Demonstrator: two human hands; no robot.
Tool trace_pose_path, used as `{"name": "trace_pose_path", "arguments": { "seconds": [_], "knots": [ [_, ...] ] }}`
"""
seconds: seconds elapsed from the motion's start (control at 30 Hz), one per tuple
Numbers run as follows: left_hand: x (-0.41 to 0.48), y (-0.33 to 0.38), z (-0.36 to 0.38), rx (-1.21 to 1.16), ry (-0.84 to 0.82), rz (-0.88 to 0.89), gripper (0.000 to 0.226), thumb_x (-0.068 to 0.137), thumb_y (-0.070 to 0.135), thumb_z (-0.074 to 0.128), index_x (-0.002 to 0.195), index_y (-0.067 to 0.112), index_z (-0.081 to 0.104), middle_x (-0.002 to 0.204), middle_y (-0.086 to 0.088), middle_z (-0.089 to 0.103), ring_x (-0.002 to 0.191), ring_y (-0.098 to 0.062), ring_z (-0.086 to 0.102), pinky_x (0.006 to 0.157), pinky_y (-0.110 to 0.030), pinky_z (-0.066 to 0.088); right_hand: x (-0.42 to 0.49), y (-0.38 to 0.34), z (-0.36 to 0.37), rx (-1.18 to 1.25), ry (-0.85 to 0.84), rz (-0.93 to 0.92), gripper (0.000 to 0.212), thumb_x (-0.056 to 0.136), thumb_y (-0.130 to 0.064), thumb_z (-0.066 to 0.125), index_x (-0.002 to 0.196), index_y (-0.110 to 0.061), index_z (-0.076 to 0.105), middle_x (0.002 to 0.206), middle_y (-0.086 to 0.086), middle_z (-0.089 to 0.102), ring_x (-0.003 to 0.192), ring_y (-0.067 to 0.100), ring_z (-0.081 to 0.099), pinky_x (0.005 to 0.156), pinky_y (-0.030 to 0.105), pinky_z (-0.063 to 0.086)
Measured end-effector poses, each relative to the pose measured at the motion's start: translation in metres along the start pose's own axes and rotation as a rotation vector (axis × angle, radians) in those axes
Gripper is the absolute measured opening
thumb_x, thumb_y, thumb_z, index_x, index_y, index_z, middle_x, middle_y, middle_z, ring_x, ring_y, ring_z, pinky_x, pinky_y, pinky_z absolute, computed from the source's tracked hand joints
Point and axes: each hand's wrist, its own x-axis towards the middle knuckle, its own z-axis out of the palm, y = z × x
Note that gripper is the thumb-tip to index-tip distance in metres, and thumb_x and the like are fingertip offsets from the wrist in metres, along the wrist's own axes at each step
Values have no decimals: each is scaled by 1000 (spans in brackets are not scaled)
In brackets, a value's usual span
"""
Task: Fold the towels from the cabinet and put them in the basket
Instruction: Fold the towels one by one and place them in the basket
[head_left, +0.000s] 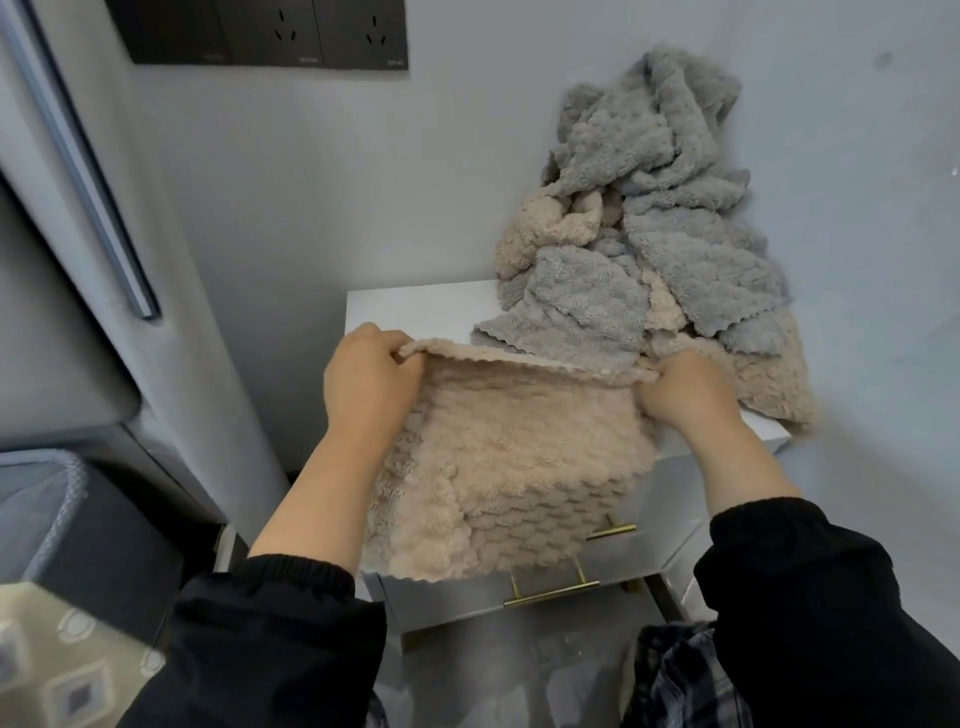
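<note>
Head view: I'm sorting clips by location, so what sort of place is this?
Probably a corner of a home: a white cabinet with brass drawer handles, loose towels heaped on it against the wall, and wall sockets above.

From my head, the one camera (wide-angle) looks forward and down, close over the cabinet (415, 312).
</note>
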Motion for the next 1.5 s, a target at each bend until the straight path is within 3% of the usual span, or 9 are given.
{"name": "trace_pose_path", "arguments": {
  "seconds": [0.1, 0.2, 0.4, 0.57, 0.7, 0.97, 1.1, 1.3, 1.5],
  "knots": [
    [0, -1, -1, -68, 48, -132, 27, 86, 16, 50, 59, 14, 50, 59, -1, 49, 57, -21, 40, 49, -27, 25, -2, -3, -4, 246, 228, -130, 30, 88, -21, 65, 60, -17, 53, 54, 7, 45, 53, 22, 43, 49, 28, 26],
    [3, 4, -7, -361, 4, -255, 23, 89, 8, 46, 77, 10, 65, 66, -7, 64, 54, -21, 54, 52, -28, 44, -5, -10, -12, 538, 402, -163, 37, 89, -14, 61, 54, -12, 47, 48, 7, 46, 39, 14, 40, 44, 28, 26],
    [12, 6, -13, -1183, -185, -701, 21, 99, 8, 38, 96, 4, 59, 93, -12, 71, 86, -20, 71, 79, -29, 56, 2, -14, -2, 1102, 72, -23, 19, 97, -15, 53, 80, -8, 59, 79, 13, 68, 68, 17, 72, 60, 26, 57],
    [19, 2, -8, -1397, -273, -663, 35, 99, 17, 30, 131, 6, 41, 121, -9, 66, 118, -21, 57, 104, -38, 33, 18, -21, 9, 1054, -25, -57, 25, 93, -28, 58, 73, -18, 69, 97, 7, 71, 98, 21, 67, 89, 36, 53],
    [30, 6, -9, -1482, -280, -545, 24, 99, 26, 28, 94, 20, 51, 119, -5, 68, 126, -16, 49, 104, -44, 20, 18, -35, 4, 1203, 18, -155, 23, 88, -32, 58, 73, -24, 73, 104, -9, 70, 111, 10, 60, 98, 32, 44],
    [18, -13, -1, -1235, -222, -785, 18, 93, 26, 56, 80, 16, 62, 84, -4, 68, 89, -17, 67, 95, -37, 46, 8, -32, 4, 1339, -63, 39, 16, 88, 0, 59, 77, -10, 65, 73, 2, 66, 72, 14, 60, 68, 27, 46],
    [8, -20, -9, -1085, -224, -750, 5, 89, 10, 62, 85, 13, 64, 89, -6, 64, 91, -22, 68, 82, -33, 55, -5, -14, 0, 1226, -104, 64, 22, 85, 8, 58, 78, -12, 64, 80, 5, 62, 70, 11, 55, 70, 28, 44],
    [-2, -26, -31, -946, -306, -686, 25, 92, 0, 49, 89, 12, 71, 105, -11, 63, 94, -26, 66, 75, -32, 56, -22, 2, -8, 1238, -157, 16, 21, 86, 12, 54, 82, -7, 61, 77, 9, 56, 61, 12, 47, 56, 21, 39],
    [-13, -20, -48, -547, -403, -513, 29, 87, -2, 48, 80, 10, 73, 84, -5, 66, 70, -17, 62, 61, -23, 52, -43, 13, 2, 1079, -146, 31, 22, 82, 12, 60, 78, -9, 63, 73, 7, 58, 59, 14, 49, 55, 22, 39]
  ]
}}
